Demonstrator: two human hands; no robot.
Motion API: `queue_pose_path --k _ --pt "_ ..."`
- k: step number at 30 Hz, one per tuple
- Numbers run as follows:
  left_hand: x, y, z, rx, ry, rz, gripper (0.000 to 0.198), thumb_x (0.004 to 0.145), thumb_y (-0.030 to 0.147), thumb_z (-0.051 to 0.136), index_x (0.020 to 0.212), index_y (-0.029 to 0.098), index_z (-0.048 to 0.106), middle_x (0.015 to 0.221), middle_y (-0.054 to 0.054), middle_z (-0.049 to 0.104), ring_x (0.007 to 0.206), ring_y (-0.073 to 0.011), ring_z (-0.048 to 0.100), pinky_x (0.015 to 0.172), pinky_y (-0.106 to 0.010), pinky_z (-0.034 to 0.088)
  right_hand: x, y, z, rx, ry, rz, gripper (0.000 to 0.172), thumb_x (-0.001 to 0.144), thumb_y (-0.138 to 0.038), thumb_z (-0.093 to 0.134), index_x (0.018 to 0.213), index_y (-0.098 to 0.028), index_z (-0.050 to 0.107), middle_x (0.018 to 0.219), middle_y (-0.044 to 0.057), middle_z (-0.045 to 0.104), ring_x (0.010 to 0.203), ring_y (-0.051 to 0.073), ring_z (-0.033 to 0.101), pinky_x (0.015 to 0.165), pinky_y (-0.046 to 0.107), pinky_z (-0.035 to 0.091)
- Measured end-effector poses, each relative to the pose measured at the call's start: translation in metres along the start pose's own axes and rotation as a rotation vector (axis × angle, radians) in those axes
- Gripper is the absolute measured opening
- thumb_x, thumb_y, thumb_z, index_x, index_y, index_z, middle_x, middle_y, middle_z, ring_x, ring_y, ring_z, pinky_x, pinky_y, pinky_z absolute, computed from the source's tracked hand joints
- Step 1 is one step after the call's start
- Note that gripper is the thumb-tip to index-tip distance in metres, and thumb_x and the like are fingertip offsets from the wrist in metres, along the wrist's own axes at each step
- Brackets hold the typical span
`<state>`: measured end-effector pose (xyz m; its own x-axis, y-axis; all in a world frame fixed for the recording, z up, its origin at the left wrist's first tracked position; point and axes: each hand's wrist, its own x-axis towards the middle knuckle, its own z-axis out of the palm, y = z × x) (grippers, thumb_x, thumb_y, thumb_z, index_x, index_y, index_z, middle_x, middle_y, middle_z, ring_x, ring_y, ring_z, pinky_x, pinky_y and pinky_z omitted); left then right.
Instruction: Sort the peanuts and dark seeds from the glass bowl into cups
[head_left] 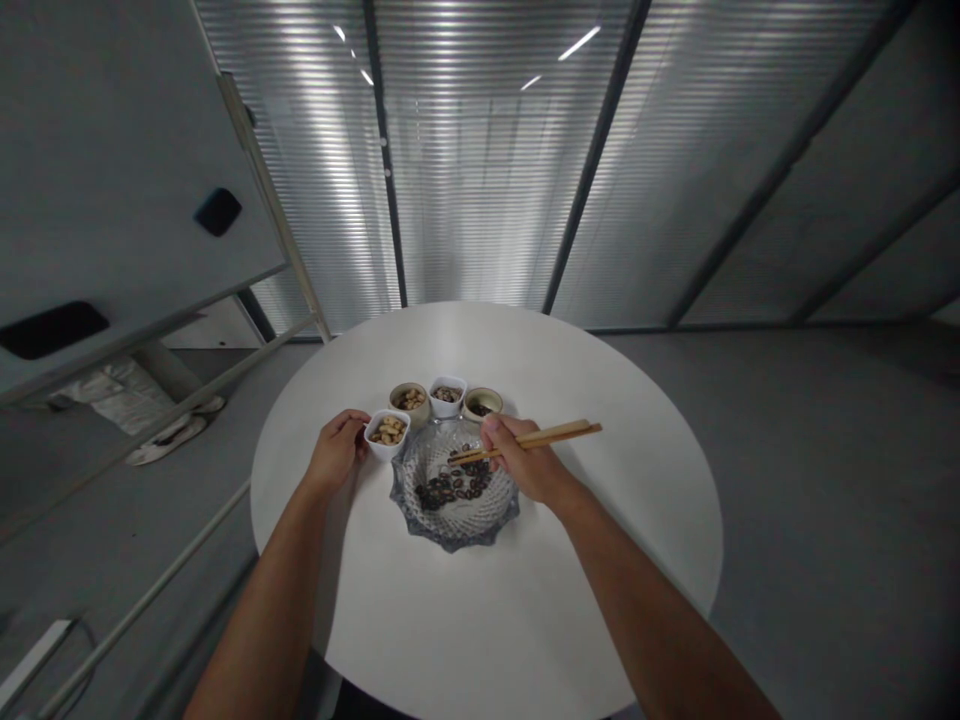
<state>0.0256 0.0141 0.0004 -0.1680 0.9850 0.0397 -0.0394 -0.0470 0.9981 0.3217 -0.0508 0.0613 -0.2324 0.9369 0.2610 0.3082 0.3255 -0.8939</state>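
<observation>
My right hand is closed around a pair of wooden chopsticks. Their tips hover over a cut-glass bowl with a scalloped rim; whether they pinch anything is too small to tell. Dark, glossy seeds or beans lie scattered on the glass bowl's bottom. My left hand, fingers curled, rests against the left side of a small white bowl of pale nuts, perhaps peanuts. Behind the glass bowl stand a beige bowl of brownish nuts, a white bowl of dark-striped pieces and a greenish-beige bowl with a few dark pieces.
Everything stands on a round white table. A whiteboard on a metal frame is at the left, with a person's shoe visible beneath it. Glass panels with blinds rise behind the table.
</observation>
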Motion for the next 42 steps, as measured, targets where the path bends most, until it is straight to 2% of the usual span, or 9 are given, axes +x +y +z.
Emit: queue_pose_path --k 16,22,27,33,35,38,42 --pt "-0.002 0.004 0.002 0.041 -0.005 -0.003 0.018 0.073 0.036 0.062 0.078 0.019 0.064 0.052 0.003 0.055 0.042 -0.0122 0.045 0.041 -0.025 0.031 -0.001 -0.002 0.001 -0.051 -0.038 0.002 0.055 0.102 -0.066 0.035 0.073 -0.022 0.050 0.061 -0.002 0.053 0.053 0.014 0.055 0.051 0.026 0.041" --pt "-0.001 0.003 0.001 0.037 -0.005 0.005 0.020 0.074 0.038 0.063 0.079 0.018 0.064 0.053 0.003 0.055 0.041 -0.0114 0.044 0.041 -0.025 0.031 0.000 0.001 0.003 -0.094 0.013 0.012 0.057 0.103 -0.065 0.033 0.071 -0.022 0.052 0.056 -0.002 0.055 0.053 0.014 0.056 0.054 0.027 0.042" --pt "-0.001 0.002 0.001 0.027 0.000 0.008 0.020 0.073 0.037 0.063 0.079 0.018 0.065 0.054 0.003 0.055 0.041 -0.0111 0.043 0.040 -0.024 0.030 0.003 0.000 0.004 0.064 0.153 0.013 0.061 0.100 -0.071 0.034 0.068 -0.023 0.052 0.049 -0.002 0.051 0.048 0.016 0.057 0.050 0.029 0.044" --pt "-0.001 0.002 0.001 0.013 0.018 0.007 0.021 0.071 0.036 0.065 0.077 0.017 0.066 0.053 0.003 0.054 0.040 -0.0102 0.043 0.040 -0.024 0.030 0.007 -0.007 -0.006 0.154 0.535 -0.057 0.061 0.098 -0.074 0.032 0.066 -0.025 0.051 0.041 -0.005 0.040 0.043 0.018 0.055 0.051 0.031 0.048" --pt "-0.001 0.002 0.001 0.001 0.015 0.009 0.021 0.071 0.036 0.065 0.077 0.017 0.066 0.054 0.003 0.055 0.041 -0.0100 0.043 0.040 -0.023 0.031 0.008 -0.007 -0.011 0.137 0.614 -0.073 0.061 0.098 -0.074 0.032 0.066 -0.025 0.050 0.041 -0.005 0.040 0.043 0.017 0.055 0.051 0.031 0.047" --pt "-0.001 0.001 0.000 0.002 0.012 0.001 0.020 0.072 0.037 0.065 0.078 0.017 0.066 0.054 0.003 0.055 0.041 -0.0102 0.044 0.040 -0.024 0.031 0.010 -0.006 -0.015 0.128 0.645 -0.094 0.057 0.099 -0.071 0.038 0.068 -0.025 0.052 0.047 -0.005 0.044 0.047 0.017 0.055 0.054 0.030 0.047" --pt "0.000 0.001 0.000 0.013 0.018 0.000 0.021 0.071 0.037 0.065 0.077 0.017 0.065 0.052 0.004 0.052 0.041 -0.0107 0.044 0.040 -0.024 0.031 0.009 -0.006 -0.016 0.168 0.612 -0.123 0.052 0.098 -0.067 0.044 0.071 -0.024 0.053 0.051 -0.003 0.048 0.052 0.017 0.055 0.057 0.030 0.047"
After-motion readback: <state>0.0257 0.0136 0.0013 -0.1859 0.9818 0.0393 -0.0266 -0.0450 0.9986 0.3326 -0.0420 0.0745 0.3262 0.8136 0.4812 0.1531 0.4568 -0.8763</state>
